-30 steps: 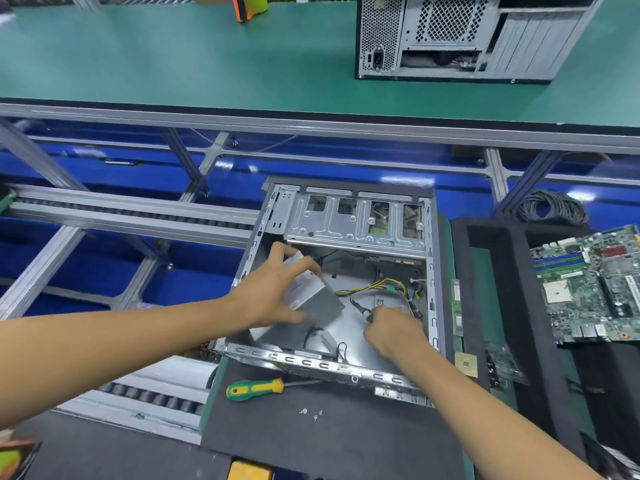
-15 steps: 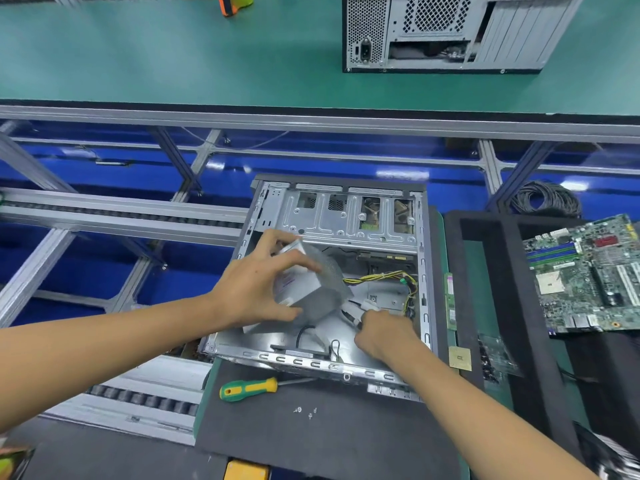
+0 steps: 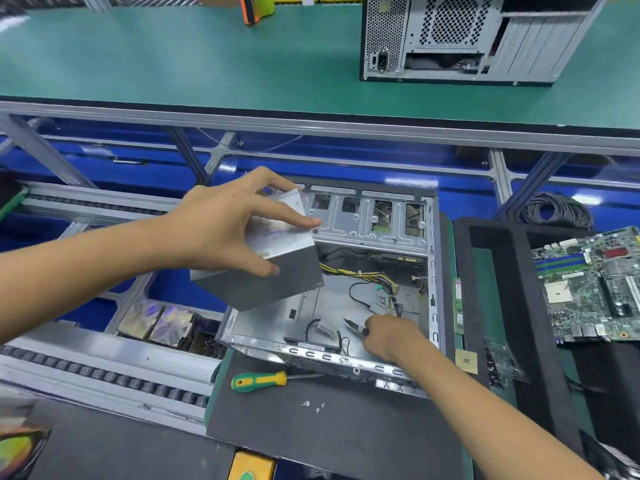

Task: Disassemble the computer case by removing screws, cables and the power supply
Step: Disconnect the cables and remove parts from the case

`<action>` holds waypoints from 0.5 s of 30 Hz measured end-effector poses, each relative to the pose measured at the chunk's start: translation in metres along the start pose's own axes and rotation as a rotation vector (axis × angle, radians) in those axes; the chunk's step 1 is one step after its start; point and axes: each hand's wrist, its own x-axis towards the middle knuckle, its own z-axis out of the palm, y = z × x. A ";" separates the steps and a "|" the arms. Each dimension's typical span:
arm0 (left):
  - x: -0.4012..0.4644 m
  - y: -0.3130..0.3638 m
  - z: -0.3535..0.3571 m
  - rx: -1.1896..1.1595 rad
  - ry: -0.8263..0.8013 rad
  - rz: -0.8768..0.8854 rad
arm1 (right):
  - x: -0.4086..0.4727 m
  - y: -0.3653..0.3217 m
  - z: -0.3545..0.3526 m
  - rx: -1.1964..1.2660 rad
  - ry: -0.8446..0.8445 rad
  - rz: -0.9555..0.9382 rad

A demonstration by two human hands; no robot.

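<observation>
Both hands are seen at the open computer case (image 3: pixel 429 258), which lies on its side on a dark mat (image 3: pixel 346 434) at the near edge of the desk. A grey power supply (image 3: pixel 277 268) is gripped by the left hand (image 3: pixel 221 230), with the thumb and fingers curled round its top and sides; the unit is held tilted above the case's left wall, clear of the case floor. A bundle of yellow and black cables (image 3: pixel 360 277) is seen running from the power supply down into the case toward its right side. The right hand (image 3: pixel 388 336) is kept low inside the case near the front rim, its fingers curled and pinching a thin black cable (image 3: pixel 353 325) by its end. Other black leads are left lying loose on the case floor.

A screwdriver (image 3: pixel 259 381) with a green and yellow handle is laid on the mat just in front of the case, and a few small screws (image 3: pixel 313 406) are scattered near it. To the right, a motherboard (image 3: pixel 595 289) is rested on black foam, well apart from the case. A second computer case (image 3: pixel 467 39) is stood upright on the green desk surface across the conveyor frame.
</observation>
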 end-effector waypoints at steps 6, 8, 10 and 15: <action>-0.030 -0.017 -0.022 -0.075 0.166 -0.140 | -0.010 -0.002 -0.002 0.019 -0.056 -0.129; -0.039 -0.023 -0.031 -0.082 0.221 -0.156 | -0.010 -0.002 -0.002 0.008 -0.063 -0.087; -0.046 -0.027 -0.040 -0.069 0.232 -0.168 | -0.011 -0.003 -0.003 0.000 -0.054 -0.050; -0.065 -0.033 -0.045 -0.057 0.212 -0.172 | -0.019 -0.008 -0.012 0.043 -0.013 0.020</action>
